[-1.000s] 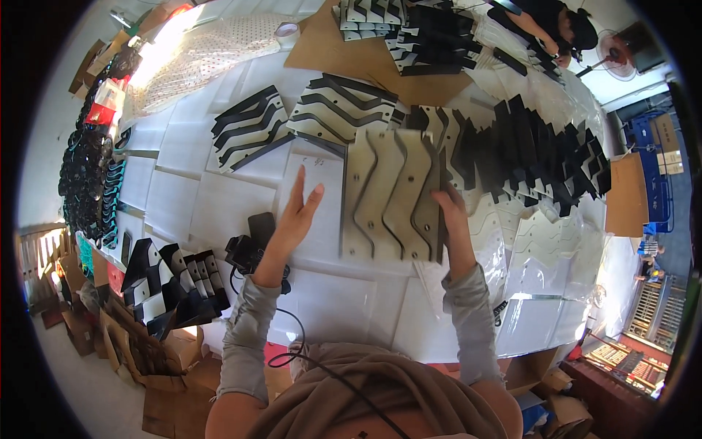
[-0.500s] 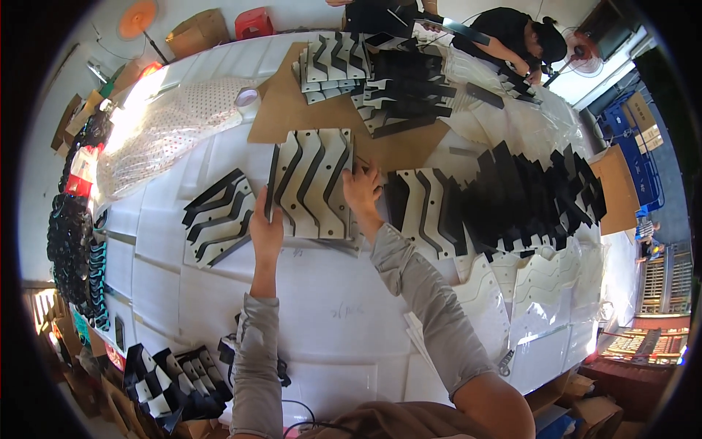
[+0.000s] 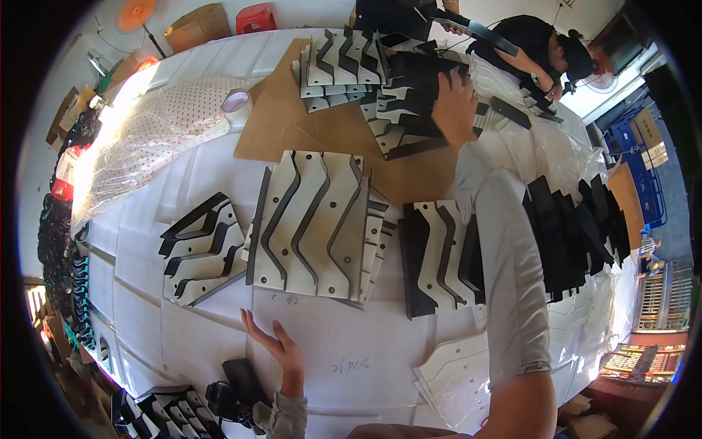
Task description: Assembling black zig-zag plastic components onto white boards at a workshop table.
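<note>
My right hand (image 3: 455,110) reaches far across the table, fingers stretched out over a pile of black and white panels (image 3: 413,88). Whether its fingertips touch the pile cannot be told. My left hand (image 3: 279,345) hovers near the front, open and holding nothing. Between the hands lies a stack of white panels with dark wavy strips and small holes (image 3: 311,219), its lower panels sticking out askew at the right. Left of it rests a similar panel group (image 3: 208,252), tilted. To the right, partly behind my forearm, stands a long row of dark-edged panels (image 3: 439,252).
Brown cardboard (image 3: 274,135) lies under the far piles, where another panel stack (image 3: 344,62) sits. A tape roll (image 3: 237,102) rests by dotted plastic wrap (image 3: 164,121). White sheets (image 3: 457,373) lie front right. Across the table a person in black (image 3: 523,47) bends over parts.
Both hands have left the middle panel stack. My right hand has moved far forward to the back pile; my left has drawn back toward me and opened. The view has shifted.
</note>
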Demonstrator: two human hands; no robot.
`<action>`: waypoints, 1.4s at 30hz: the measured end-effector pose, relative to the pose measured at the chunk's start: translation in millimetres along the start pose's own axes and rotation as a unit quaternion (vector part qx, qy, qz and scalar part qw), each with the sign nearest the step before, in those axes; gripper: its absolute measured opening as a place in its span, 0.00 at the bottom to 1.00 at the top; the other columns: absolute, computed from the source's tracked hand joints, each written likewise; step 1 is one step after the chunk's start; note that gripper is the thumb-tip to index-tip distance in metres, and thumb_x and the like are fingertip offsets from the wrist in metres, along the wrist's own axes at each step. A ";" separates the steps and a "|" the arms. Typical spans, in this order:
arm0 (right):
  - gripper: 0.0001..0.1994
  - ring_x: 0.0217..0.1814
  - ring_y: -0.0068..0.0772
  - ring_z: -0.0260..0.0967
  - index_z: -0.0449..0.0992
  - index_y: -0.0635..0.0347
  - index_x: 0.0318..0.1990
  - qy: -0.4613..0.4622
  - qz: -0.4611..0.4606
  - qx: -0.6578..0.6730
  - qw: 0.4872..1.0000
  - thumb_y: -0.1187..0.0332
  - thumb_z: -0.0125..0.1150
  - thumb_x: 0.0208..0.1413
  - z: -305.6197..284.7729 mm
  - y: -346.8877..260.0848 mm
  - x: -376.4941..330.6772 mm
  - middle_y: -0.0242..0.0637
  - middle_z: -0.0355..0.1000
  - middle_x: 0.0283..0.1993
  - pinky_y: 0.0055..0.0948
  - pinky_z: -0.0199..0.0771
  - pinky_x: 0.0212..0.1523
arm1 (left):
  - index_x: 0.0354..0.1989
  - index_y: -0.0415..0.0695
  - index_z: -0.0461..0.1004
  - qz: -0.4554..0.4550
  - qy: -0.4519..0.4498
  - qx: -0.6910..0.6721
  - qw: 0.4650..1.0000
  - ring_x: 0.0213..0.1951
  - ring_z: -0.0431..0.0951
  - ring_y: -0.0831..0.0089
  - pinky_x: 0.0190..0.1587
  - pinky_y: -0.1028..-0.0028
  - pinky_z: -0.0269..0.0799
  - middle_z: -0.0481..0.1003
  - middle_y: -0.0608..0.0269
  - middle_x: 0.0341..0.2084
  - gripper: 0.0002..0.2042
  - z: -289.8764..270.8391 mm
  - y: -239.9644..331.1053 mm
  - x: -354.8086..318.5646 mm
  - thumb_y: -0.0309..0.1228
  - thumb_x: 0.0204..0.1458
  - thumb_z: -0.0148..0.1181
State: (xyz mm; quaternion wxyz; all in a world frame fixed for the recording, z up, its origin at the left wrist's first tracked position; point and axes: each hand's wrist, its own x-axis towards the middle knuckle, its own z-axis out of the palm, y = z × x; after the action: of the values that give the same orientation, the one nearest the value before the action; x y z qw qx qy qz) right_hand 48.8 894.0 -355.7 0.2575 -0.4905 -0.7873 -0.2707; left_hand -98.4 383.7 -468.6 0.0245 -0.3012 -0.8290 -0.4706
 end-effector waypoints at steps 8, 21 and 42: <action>0.11 0.44 0.32 0.70 0.78 0.49 0.32 -0.143 -0.141 -0.075 0.977 0.64 0.69 0.36 26.3 45.6 19.7 0.28 0.74 0.32 0.40 0.64 0.47 | 0.61 0.34 0.52 0.017 -0.044 -0.029 0.998 0.65 0.48 0.48 0.65 0.55 0.42 0.50 0.43 0.63 0.23 4.9 -7.9 -5.3 0.25 0.56 0.45; 0.03 0.37 0.28 0.71 0.74 0.55 0.29 -0.142 0.154 0.656 0.726 0.70 0.63 0.50 -239.7 91.5 -71.1 0.29 0.74 0.38 0.28 0.69 0.38 | 0.56 0.35 0.59 0.075 -0.055 -0.021 0.995 0.62 0.53 0.46 0.64 0.57 0.46 0.56 0.44 0.59 0.23 5.6 -6.6 -9.9 0.22 0.50 0.50; 0.21 0.44 0.37 0.74 0.67 0.68 0.51 -0.058 0.145 0.978 0.141 0.77 0.61 0.47 -471.7 26.1 -215.5 0.45 0.73 0.45 0.32 0.76 0.48 | 0.55 0.39 0.63 0.106 -0.057 -0.281 0.952 0.59 0.61 0.64 0.63 0.66 0.50 0.65 0.55 0.54 0.16 -187.7 112.7 -0.9 0.24 0.58 0.46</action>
State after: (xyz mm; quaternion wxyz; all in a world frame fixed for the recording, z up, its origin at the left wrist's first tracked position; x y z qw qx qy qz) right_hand 221.8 447.1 -155.8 0.5089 0.0530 -0.3195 0.7975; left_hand -84.5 276.3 -278.3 -0.0585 -0.4084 -0.6264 -0.6614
